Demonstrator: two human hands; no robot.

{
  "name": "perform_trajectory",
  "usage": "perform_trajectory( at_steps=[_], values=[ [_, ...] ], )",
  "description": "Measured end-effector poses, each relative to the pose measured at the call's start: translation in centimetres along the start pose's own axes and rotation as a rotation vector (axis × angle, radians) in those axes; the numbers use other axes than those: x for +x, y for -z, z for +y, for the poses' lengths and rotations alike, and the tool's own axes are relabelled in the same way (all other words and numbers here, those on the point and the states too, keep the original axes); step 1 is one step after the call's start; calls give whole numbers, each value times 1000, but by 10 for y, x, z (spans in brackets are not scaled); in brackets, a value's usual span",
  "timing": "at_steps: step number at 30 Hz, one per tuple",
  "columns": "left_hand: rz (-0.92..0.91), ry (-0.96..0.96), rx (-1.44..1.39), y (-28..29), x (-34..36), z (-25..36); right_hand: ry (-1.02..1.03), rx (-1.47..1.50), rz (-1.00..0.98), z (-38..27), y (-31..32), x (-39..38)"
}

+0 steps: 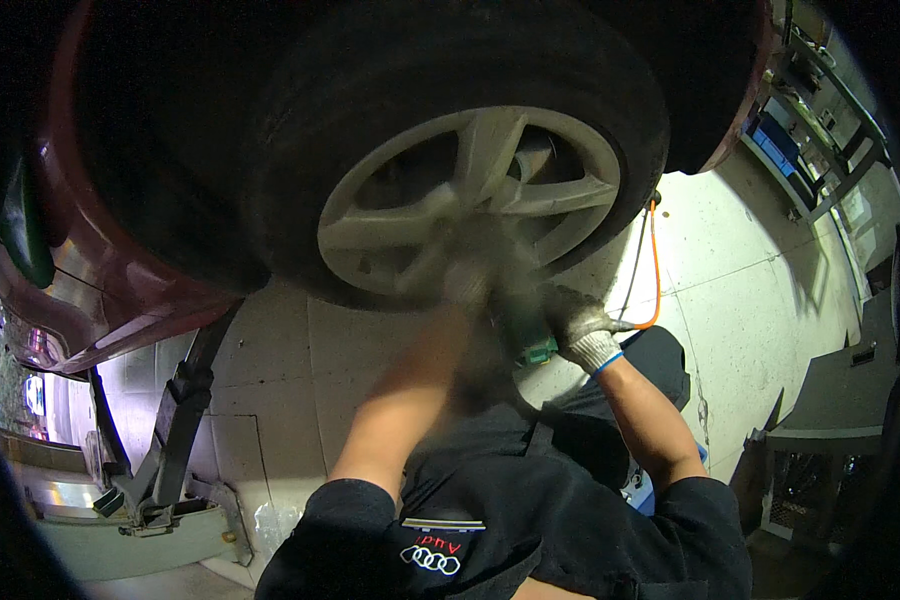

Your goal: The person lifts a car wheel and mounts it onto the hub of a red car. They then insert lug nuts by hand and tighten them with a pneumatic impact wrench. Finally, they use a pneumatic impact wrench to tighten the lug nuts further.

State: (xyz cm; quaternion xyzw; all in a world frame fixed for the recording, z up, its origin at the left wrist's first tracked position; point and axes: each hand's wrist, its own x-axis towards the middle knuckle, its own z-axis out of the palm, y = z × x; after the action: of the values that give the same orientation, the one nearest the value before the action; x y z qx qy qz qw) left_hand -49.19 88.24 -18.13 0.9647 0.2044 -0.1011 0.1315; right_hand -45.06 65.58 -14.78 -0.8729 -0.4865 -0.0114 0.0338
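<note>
A car wheel with a silver spoked rim [490, 150] and a black tire [640, 120] hangs in front of me. My left hand [467, 285] is at the lower middle of the rim, close to the hub. Motion smears it, so its fingers do not show. A work glove, dark with a pale cuff, covers my right hand [576, 322]. It is closed round a dark impact wrench with a green part [530, 335], just below the rim. The wrench's front end blurs into the area beside my left hand. An orange air hose [656, 270] runs to my right hand.
The car's dark red body [120, 270] rises at the left, over a lift arm [182, 410]. Pale floor tiles [740, 300] spread to the right. A rack with a blue bin [773, 140] stands far right, and a dark grey cabinet [835, 375] nearer.
</note>
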Motion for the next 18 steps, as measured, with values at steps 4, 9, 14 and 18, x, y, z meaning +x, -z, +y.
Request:
perform_trajectory(
  at_steps=[4, 9, 14, 18],
  values=[
    [57, 22, -304, -34, 9, -8, 32, 23, -74, 13, -8, 0],
    [194, 8, -222, -60, 29, -12, -47, -8, -213, 11, -12, 0],
    [-36, 10, -130, -44, 32, -8, -115, 150, -257, 5, -11, 4],
    [85, 61, -342, -38, 15, -3, -93, 157, -201, 7, -23, -3]
  ],
)
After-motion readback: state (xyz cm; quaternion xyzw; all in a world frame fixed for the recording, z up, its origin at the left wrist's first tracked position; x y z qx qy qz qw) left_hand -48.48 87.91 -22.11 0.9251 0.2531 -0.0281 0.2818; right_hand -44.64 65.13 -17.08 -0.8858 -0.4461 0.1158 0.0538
